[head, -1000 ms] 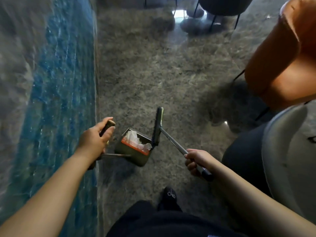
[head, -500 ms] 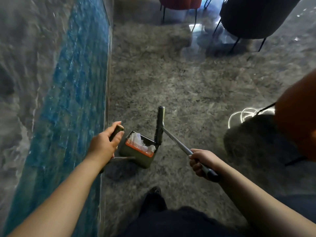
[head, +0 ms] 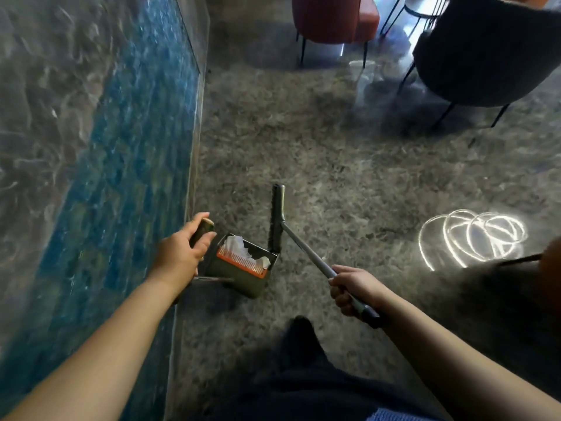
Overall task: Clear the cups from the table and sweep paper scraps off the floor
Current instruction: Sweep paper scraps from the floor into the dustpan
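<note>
Head view. L hand [head: 179, 256] curls round the dustpan handle [head: 202, 230]; dustpan [head: 239, 270] hangs just above the floor [head: 349, 177], beside the blue-grey wall [head: 100, 147]. White paper scraps [head: 235, 244] lie inside it, behind an orange comb strip [head: 243, 264]. R hand [head: 353, 288] grips the broom shaft [head: 306, 252] w/ fingers wrapped; broom head [head: 277, 220] touches the pan's right edge.

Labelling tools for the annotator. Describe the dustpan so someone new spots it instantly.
Start at the blue wall on the left and drop to where it meets the grey floor. The dustpan sits there, between the left hand and the broom. It is the dark green box with an orange comb strip and white paper scraps inside.
</note>
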### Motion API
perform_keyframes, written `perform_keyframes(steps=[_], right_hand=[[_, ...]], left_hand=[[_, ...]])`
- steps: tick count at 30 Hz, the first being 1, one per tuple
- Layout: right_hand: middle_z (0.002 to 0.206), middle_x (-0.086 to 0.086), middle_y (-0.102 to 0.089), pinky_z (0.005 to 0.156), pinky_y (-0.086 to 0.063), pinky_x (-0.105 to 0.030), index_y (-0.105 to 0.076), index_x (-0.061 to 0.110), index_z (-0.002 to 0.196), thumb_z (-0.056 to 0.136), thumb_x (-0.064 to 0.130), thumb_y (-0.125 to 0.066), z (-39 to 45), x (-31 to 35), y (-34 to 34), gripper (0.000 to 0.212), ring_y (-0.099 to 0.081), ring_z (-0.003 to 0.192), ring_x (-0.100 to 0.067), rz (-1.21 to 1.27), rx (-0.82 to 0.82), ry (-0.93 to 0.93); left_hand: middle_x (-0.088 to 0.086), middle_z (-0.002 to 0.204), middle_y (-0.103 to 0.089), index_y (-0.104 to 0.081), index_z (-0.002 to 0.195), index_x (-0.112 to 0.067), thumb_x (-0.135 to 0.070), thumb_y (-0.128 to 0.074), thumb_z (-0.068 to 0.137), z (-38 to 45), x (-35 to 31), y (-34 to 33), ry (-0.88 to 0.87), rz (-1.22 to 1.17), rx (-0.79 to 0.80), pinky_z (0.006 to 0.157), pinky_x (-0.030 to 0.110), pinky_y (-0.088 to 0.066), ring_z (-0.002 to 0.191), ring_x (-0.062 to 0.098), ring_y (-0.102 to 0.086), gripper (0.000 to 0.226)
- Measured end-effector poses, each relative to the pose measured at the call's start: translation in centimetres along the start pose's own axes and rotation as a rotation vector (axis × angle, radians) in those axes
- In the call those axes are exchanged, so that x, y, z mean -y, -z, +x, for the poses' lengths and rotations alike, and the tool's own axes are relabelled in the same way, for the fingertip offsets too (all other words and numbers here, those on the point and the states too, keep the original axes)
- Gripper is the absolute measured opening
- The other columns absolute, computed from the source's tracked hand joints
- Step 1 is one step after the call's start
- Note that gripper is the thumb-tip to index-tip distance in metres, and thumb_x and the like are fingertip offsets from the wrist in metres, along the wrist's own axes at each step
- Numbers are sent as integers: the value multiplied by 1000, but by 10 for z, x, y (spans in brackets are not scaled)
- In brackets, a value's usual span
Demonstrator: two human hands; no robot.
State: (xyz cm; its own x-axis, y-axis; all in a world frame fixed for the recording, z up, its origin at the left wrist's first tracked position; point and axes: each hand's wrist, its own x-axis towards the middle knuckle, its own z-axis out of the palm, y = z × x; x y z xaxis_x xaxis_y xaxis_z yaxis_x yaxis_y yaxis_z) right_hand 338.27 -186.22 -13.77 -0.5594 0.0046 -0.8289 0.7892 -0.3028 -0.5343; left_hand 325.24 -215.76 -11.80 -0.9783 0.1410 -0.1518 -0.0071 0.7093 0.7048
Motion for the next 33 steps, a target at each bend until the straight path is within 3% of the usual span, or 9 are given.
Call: perform_keyframes(steps=[7, 13, 24, 30, 33], right_hand=[[53, -1, -40, 35, -27, -14, -51, 15, 93, 94, -3, -35, 80, 155, 0, 24, -33, 35, -9, -42, 32, 39], [53, -1, -39, 35, -26, -13, -52, 13, 100, 94, -5, -37, 161, 273, -16, 24, -32, 34, -8, -63, 35, 61], [57, -2, -36, 35, -25, -14, -56, 15, 113, 92, -6, -37, 292, 492, -34, 35, -32, 36, -8, -32, 14, 116], [54, -1, -35, 36, -24, -12, -53, 14, 98, 91, -7, -36, 383, 624, -16, 29, -28, 36, -8, -29, -2, 127], [55, -2, -32, 38, -23, -11, -50, 16, 92, 91, -7, -36, 434, 698, -5, 27, -27, 35, -8, -37, 9, 125]], left_hand=[[6, 82, -63, -52, 135, -39, -33, -60, 95, 160, -46, 15, 11, -11, -53, 37, 18, -41, 46, 15, -54, 41], [-1, 66, -60, -52, 131, -48, -38, -61, 94, 299, -55, 27, -3, -37, -69, 37, 21, -43, 39, 9, -54, 39], [-5, 72, -59, -51, 130, -48, -41, -59, 94, 574, -102, 42, -89, 4, 17, 39, 19, -42, 42, 11, -56, 37], [-1, 70, -59, -54, 129, -47, -41, -60, 94, 739, -129, 28, -77, 10, 10, 39, 19, -42, 41, 12, -54, 36], [-3, 59, -59, -55, 127, -45, -41, -60, 93, 822, -147, 27, -60, 39, -37, 37, 17, -40, 37, 9, -54, 35]])
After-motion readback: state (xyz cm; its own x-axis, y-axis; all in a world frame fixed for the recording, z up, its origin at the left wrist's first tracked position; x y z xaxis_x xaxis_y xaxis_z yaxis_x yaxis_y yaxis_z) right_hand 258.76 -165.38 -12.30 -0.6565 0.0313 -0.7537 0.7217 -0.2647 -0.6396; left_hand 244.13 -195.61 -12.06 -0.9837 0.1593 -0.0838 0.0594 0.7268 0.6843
